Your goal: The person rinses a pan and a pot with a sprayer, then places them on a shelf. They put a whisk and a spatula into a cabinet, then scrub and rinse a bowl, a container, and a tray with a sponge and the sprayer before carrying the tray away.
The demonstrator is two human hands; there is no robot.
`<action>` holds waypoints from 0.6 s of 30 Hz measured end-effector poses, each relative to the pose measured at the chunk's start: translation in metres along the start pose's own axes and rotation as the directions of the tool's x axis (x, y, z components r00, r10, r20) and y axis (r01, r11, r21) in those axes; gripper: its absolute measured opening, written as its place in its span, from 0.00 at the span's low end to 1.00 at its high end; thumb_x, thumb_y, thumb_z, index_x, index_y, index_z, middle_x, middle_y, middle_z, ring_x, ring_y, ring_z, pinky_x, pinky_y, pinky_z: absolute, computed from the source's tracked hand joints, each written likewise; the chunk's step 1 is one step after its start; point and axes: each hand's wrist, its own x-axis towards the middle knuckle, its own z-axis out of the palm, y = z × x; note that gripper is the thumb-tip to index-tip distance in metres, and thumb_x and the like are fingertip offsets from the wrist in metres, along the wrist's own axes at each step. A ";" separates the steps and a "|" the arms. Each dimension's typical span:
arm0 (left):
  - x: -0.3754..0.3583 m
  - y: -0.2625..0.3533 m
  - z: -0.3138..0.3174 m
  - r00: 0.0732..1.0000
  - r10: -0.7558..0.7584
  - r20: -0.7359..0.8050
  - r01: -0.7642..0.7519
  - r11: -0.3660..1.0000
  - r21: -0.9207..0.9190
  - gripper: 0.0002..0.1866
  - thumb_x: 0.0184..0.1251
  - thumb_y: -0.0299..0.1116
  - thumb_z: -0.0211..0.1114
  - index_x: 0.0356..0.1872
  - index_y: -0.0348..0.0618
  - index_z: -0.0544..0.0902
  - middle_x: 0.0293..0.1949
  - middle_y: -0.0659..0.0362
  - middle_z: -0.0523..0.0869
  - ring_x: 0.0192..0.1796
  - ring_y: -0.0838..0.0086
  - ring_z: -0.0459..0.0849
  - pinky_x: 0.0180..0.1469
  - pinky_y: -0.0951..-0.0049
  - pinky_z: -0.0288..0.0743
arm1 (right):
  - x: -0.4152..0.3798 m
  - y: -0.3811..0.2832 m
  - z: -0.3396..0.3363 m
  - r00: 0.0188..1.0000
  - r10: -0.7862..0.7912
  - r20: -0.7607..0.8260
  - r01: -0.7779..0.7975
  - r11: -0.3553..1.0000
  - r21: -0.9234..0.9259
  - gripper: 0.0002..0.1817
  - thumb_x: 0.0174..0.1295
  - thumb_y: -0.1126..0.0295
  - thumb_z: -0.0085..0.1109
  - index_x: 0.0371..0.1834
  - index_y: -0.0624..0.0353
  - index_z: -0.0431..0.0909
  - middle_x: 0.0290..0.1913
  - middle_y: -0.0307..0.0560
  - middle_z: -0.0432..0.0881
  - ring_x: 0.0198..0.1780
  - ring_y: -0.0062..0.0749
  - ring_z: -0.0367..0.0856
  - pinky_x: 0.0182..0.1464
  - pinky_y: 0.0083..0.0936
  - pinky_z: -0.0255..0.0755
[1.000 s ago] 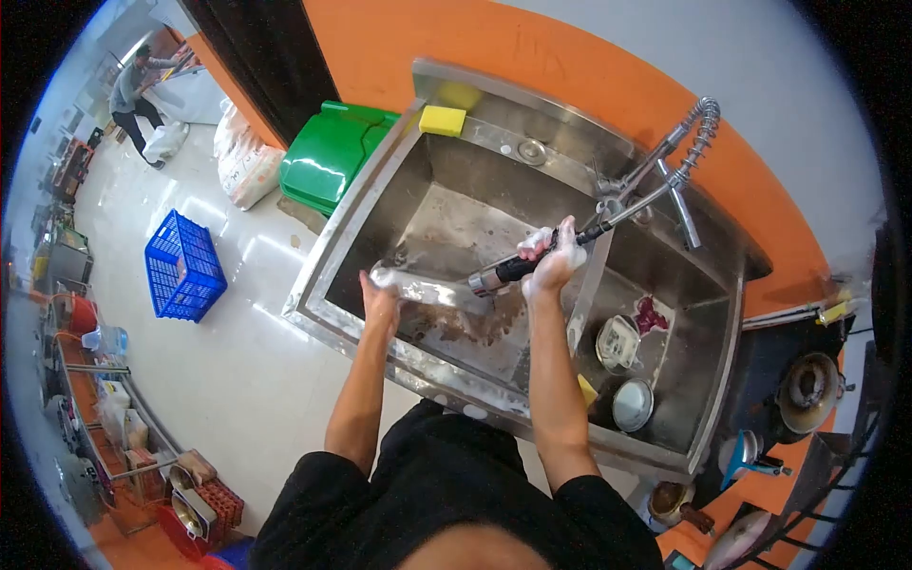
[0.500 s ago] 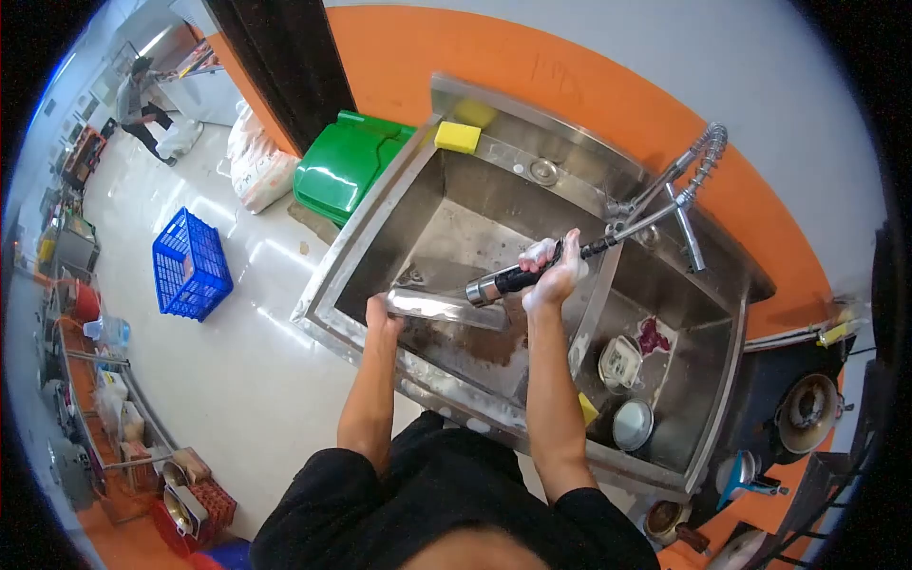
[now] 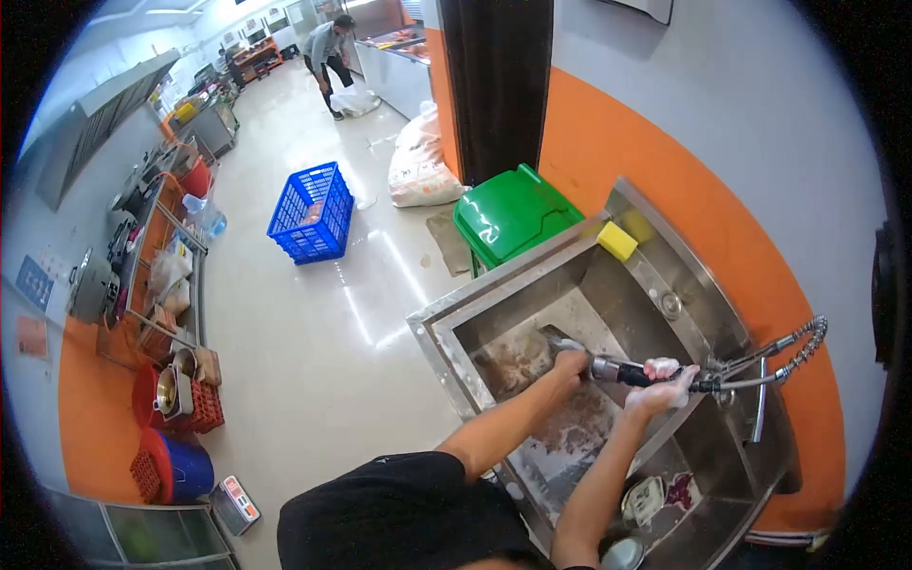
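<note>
My right hand (image 3: 662, 391), with suds on it, is wrapped around the black handle of a spray faucet (image 3: 619, 371). Its silver head points left over the large basin of the steel sink (image 3: 608, 313). Close to that head, my left hand (image 3: 570, 365) is closed on a flat metal piece (image 3: 556, 335), mostly hidden by the hand, so its kind does not show. Below them, wet brown residue (image 3: 575, 423) lies on the basin floor.
A yellow sponge (image 3: 617, 241) rests on the sink's back ledge. The smaller basin holds a container (image 3: 644, 502) and a bowl (image 3: 623, 554). Beyond stand a green lidded bin (image 3: 518, 217), a blue crate (image 3: 312, 214) and a white sack (image 3: 423, 166). A person (image 3: 330, 57) bends over a bag.
My view has swung left, showing more of the floor and room. My left hand has drawn nearer the spray head, and the metal piece now shows less.
</note>
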 end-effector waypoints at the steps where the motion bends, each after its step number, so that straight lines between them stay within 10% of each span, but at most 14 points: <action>1: 0.012 -0.003 -0.014 1.000 0.008 0.004 -0.008 1.000 -0.001 0.08 0.56 0.25 0.55 0.34 0.31 0.77 0.30 0.54 0.80 0.30 0.65 0.80 0.30 0.62 0.74 | 0.005 0.004 -0.006 0.999 -0.039 0.026 0.040 0.999 -0.037 0.26 0.68 0.52 0.44 0.13 0.52 0.56 0.13 0.37 0.57 0.14 0.24 0.56 0.18 0.23 0.57; 5: 0.054 -0.028 -0.069 0.998 0.031 -0.052 -0.006 0.909 0.417 0.07 0.57 0.26 0.55 0.33 0.35 0.79 0.32 0.50 0.81 0.29 0.61 0.82 0.30 0.59 0.76 | 0.010 0.010 -0.028 0.999 -0.033 -0.006 0.032 0.991 -0.131 0.27 0.67 0.52 0.46 0.12 0.52 0.55 0.12 0.36 0.57 0.13 0.24 0.56 0.17 0.23 0.57; 8: 0.013 -0.011 -0.073 0.897 0.376 0.233 -0.292 0.106 0.951 0.11 0.59 0.31 0.54 0.35 0.35 0.81 0.31 0.47 0.83 0.29 0.59 0.83 0.30 0.61 0.74 | 0.007 0.010 -0.030 1.000 -0.008 -0.002 0.008 0.995 -0.097 0.25 0.68 0.53 0.44 0.13 0.52 0.56 0.11 0.36 0.56 0.12 0.23 0.54 0.17 0.23 0.56; 11: -0.004 -0.005 -0.065 0.885 0.341 0.317 -0.360 0.071 0.930 0.14 0.61 0.36 0.53 0.28 0.37 0.82 0.30 0.42 0.83 0.36 0.51 0.83 0.37 0.56 0.75 | 0.019 -0.002 -0.031 1.000 -0.022 -0.013 0.023 0.999 0.037 0.22 0.69 0.57 0.43 0.18 0.54 0.57 0.15 0.34 0.59 0.15 0.20 0.55 0.18 0.20 0.53; 14: -0.041 0.004 -0.074 0.623 0.560 0.545 -0.629 -0.055 0.776 0.19 0.69 0.41 0.46 0.34 0.37 0.80 0.30 0.40 0.82 0.35 0.49 0.82 0.37 0.54 0.74 | 0.046 -0.002 -0.045 0.942 -0.333 -0.036 0.335 0.941 0.057 0.24 0.69 0.53 0.42 0.18 0.55 0.59 0.13 0.39 0.63 0.14 0.26 0.62 0.20 0.25 0.63; 18: -0.077 0.035 -0.061 0.687 0.582 0.436 -0.526 -0.017 0.851 0.21 0.68 0.43 0.47 0.30 0.35 0.80 0.29 0.39 0.80 0.36 0.42 0.79 0.40 0.49 0.70 | 0.042 -0.012 -0.038 0.948 -0.318 0.006 0.318 0.948 -0.022 0.27 0.68 0.48 0.39 0.16 0.55 0.60 0.11 0.42 0.63 0.13 0.28 0.63 0.19 0.28 0.63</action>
